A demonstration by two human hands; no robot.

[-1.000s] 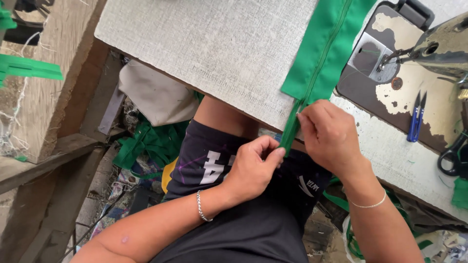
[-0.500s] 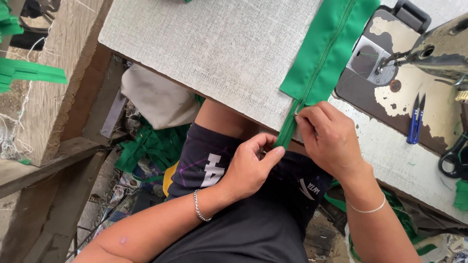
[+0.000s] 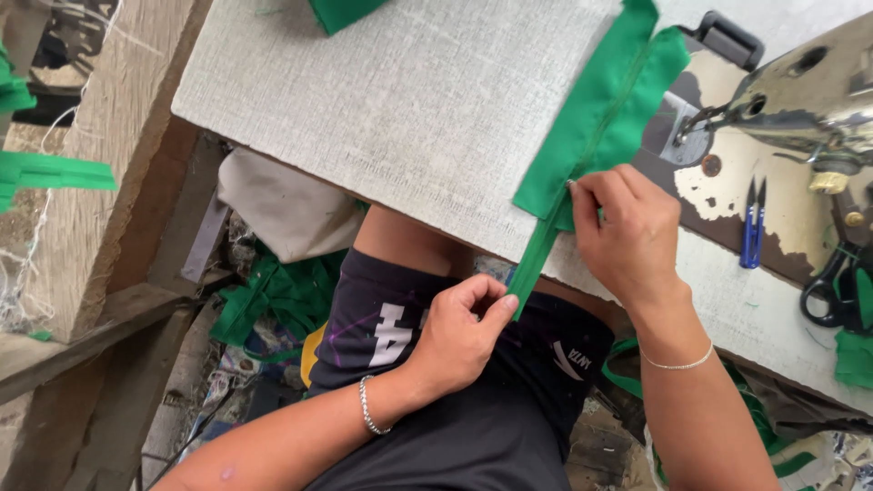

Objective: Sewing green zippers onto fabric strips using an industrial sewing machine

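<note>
A long green fabric strip (image 3: 596,118) is laid across a pale, textured worktop (image 3: 400,109), running from the far right down to the near edge, where its narrow end hangs off. That hanging end is pinched between the thumb and fingers of the left hand (image 3: 459,332), just below the worktop edge, above the lap. A beaded bracelet (image 3: 366,406) is worn on the left wrist. The right hand (image 3: 627,232) is pressed flat on the strip at the worktop edge, its fingers curled down onto the cloth and gripping the fold. A thin chain (image 3: 677,362) is seen on the right wrist. At the far right, the metal head of a sewing machine (image 3: 805,91) is seen, with the strip's far end just beside its needle area. Blue thread snips (image 3: 753,223) lie on the machine bed, and black scissors (image 3: 832,286) lie further right. Green offcuts (image 3: 273,295) are piled on the floor below.
</note>
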